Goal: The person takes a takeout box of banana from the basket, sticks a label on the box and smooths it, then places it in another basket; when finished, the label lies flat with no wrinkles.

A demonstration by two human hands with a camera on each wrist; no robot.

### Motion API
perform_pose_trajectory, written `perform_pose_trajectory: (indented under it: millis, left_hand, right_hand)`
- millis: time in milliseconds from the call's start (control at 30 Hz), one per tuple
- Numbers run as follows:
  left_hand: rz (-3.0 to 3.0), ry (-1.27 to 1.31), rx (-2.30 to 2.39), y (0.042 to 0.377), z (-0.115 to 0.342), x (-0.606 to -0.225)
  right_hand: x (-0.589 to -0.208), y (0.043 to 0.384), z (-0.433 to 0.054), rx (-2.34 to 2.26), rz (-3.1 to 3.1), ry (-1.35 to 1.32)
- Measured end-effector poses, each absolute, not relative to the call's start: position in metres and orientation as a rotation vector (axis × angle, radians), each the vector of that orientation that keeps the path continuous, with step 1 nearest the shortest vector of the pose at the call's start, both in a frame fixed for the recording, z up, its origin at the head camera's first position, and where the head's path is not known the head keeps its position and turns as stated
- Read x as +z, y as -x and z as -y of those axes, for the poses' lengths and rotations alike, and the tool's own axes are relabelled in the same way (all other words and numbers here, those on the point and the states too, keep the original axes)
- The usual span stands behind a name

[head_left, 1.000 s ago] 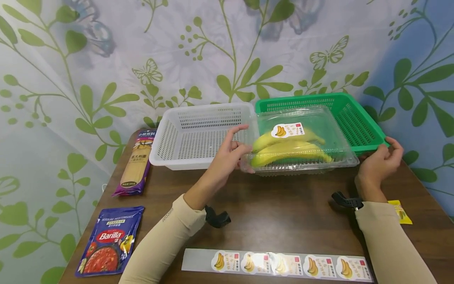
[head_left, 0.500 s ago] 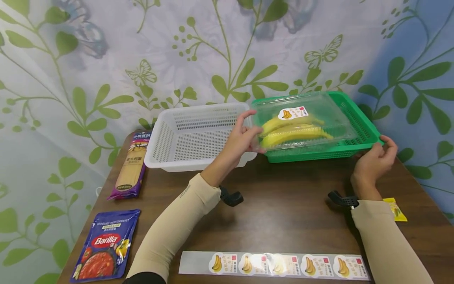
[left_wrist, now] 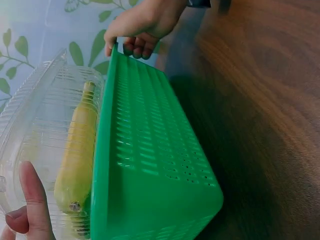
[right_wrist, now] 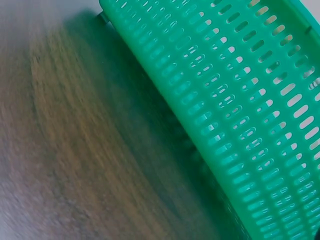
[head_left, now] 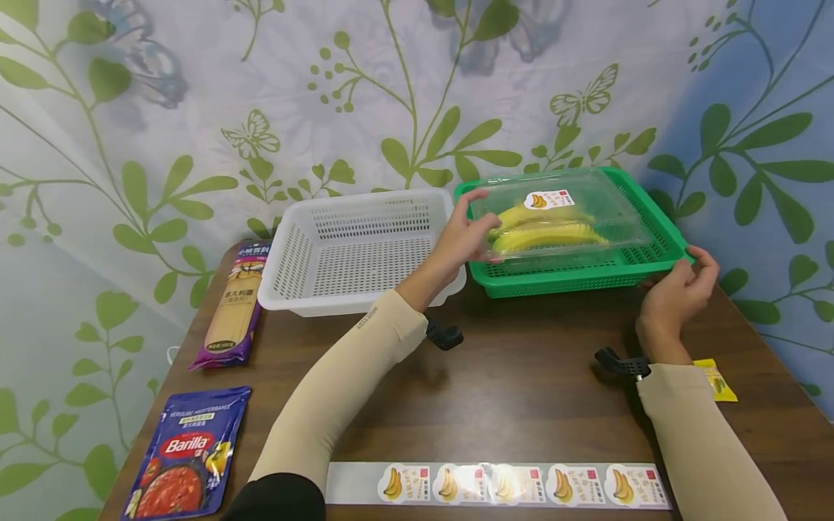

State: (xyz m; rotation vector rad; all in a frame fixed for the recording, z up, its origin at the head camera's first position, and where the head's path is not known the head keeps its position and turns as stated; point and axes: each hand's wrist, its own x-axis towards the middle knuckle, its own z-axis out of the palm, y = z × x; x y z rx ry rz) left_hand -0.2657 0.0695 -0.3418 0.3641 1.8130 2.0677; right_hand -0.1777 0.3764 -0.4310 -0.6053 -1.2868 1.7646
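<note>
You face a dark wooden table (head_left: 521,391) backed by a leaf-printed curtain (head_left: 195,108). Take the green basket (head_left: 658,239) as your landmark; it stands at the table's far right, its right rim close to the table's edge. Just left of it, their walls all but touching, stands a white basket (head_left: 339,253). Inside the green basket lies a clear clamshell box (head_left: 606,210) of yellow bananas (head_left: 547,235), with a banana sticker on its lid; its left end sits over the basket's left rim.

Your left hand (head_left: 459,242) holds the box's left end, thumb and fingers curled around it. Your right hand (head_left: 677,297) curls its fingers around the green basket's near right corner; the left wrist view shows them hooked over the rim.

In front of the green basket, bare table runs up to a strip of banana stickers (head_left: 502,483) along the near edge. Far left of the basket, past the white one, lie a spaghetti packet (head_left: 231,311) and, nearer you, a blue sauce pouch (head_left: 182,452). A small yellow packet (head_left: 717,380) lies near the right table edge, just behind your right sleeve.
</note>
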Motion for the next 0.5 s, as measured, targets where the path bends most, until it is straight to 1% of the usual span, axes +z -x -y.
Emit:
perform_pose_trajectory:
  millis: [233, 500]
  left_hand:
    - [-1.835, -0.327, 2.032, 0.276, -0.087, -0.346]
    - [-1.960, -0.356, 1.970, 0.280, -0.105, -0.354]
  right_hand:
    - [-0.431, 0.178, -0.380, 1.767, 1.309, 0.591]
    - [-0.436, 0.180, -0.381, 1.721, 1.339, 0.598]
